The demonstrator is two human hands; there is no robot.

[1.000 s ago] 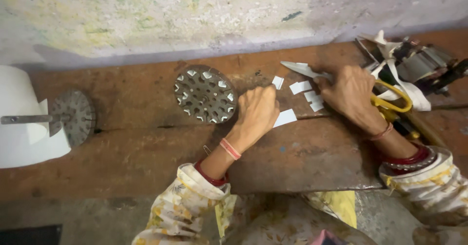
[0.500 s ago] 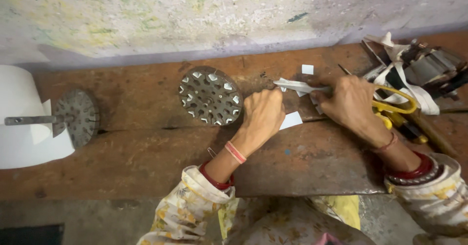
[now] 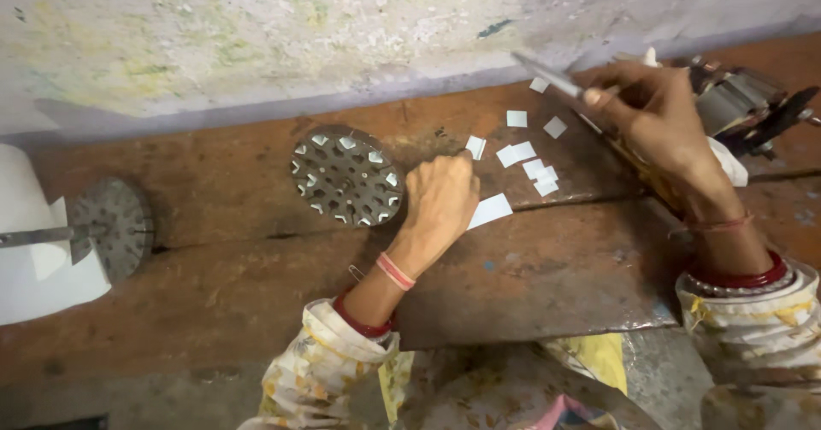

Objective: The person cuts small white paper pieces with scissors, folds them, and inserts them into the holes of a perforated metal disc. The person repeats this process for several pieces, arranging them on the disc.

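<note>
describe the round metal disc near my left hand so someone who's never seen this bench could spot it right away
On the long reddish-brown workbench below the stained wall, look just beside the left hand, toward the wall. The round metal disc lies flat there, grey, pierced with rings of small slots. A second disc farther left has a flat metal strip running to it; this one has none.

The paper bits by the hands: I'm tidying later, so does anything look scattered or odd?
Yes. Small white paper pieces lie loose and at mixed angles on the worn wooden bench, between the left hand and the right hand, which holds scissors. The perforated metal disc lies flat.
</note>
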